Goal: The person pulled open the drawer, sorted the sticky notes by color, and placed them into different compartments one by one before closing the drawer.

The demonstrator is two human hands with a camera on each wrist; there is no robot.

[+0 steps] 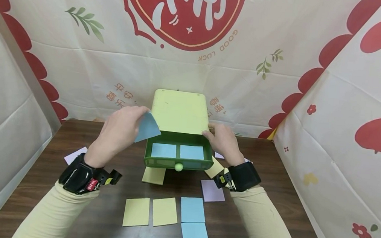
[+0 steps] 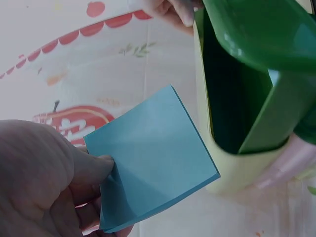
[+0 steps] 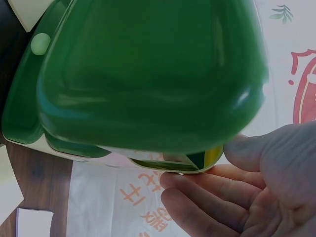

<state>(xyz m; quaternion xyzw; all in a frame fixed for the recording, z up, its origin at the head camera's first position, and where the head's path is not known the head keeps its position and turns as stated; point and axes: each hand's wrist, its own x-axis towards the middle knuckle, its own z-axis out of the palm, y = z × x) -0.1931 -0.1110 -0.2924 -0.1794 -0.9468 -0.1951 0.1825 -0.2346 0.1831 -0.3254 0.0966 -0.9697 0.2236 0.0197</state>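
A small blue sticky-note pad (image 2: 153,153) is pinched between the thumb and fingers of my left hand (image 1: 119,128), left of the desktop drawer box. The box has a pale yellow-green lid (image 1: 180,112), green underneath and tilted up over a dark compartment (image 2: 232,98). My right hand (image 1: 224,141) holds the box at its right rim, thumb by the lid's corner and fingers along the outer wall. Below the lid, a green drawer (image 1: 162,163) with a round knob (image 1: 178,167) is pulled out. Blue notes (image 1: 164,150) lie in both its compartments.
Yellow notes (image 1: 136,212) and blue notes (image 1: 195,237) lie on the wooden table (image 1: 100,217) in front of the box. Purple notes (image 1: 213,191) lie near my right wrist, and another purple note (image 1: 75,155) at the left. A printed cloth (image 1: 180,74) hangs behind.
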